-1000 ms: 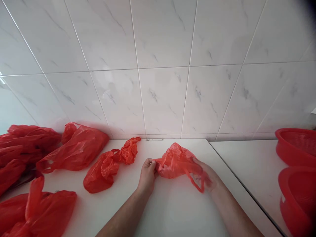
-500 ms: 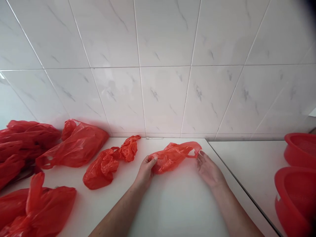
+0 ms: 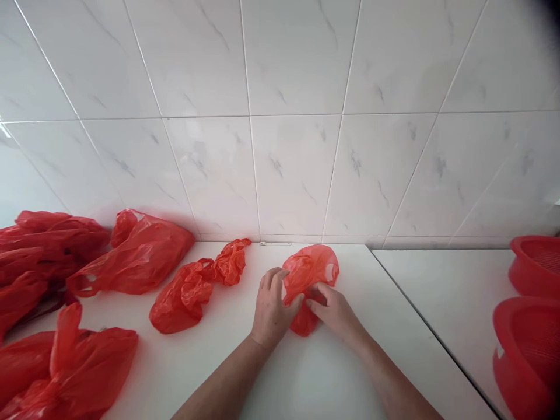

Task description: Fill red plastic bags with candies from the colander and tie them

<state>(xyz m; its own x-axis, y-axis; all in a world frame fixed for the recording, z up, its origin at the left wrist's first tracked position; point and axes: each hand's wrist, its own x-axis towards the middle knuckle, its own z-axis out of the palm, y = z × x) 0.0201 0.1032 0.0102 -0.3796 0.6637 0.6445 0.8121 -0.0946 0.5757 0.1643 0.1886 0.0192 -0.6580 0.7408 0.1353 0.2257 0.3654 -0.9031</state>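
Observation:
A thin red plastic bag (image 3: 312, 262), crumpled and partly see-through, is between my hands over the white surface. One handle loop shows at its right side, and its lower end hangs toward me. My left hand (image 3: 273, 306) holds the bag's left side, fingers curled and thumb against the middle. From the right, my right hand (image 3: 339, 315) pinches the middle of the bag, thumb and fingers close to my left thumb. The fingertips are partly hidden in the plastic. To the left of my left hand lies a twisted red plastic bag (image 3: 181, 297).
More red bags lie at the left: a flatter bag (image 3: 140, 254) by the wall, a heap of bags (image 3: 52, 239) and a knotted bag (image 3: 91, 364) in front. Two red plastic baskets (image 3: 518, 356) stand at the right, past a seam in the white tabletop (image 3: 394, 361). A tiled wall (image 3: 293, 175) rises behind.
The bag was stretched sideways and is now bunched and turned more upright. My right hand has moved left from the handle end to the bag's middle; my left hand has shifted its hold slightly right.

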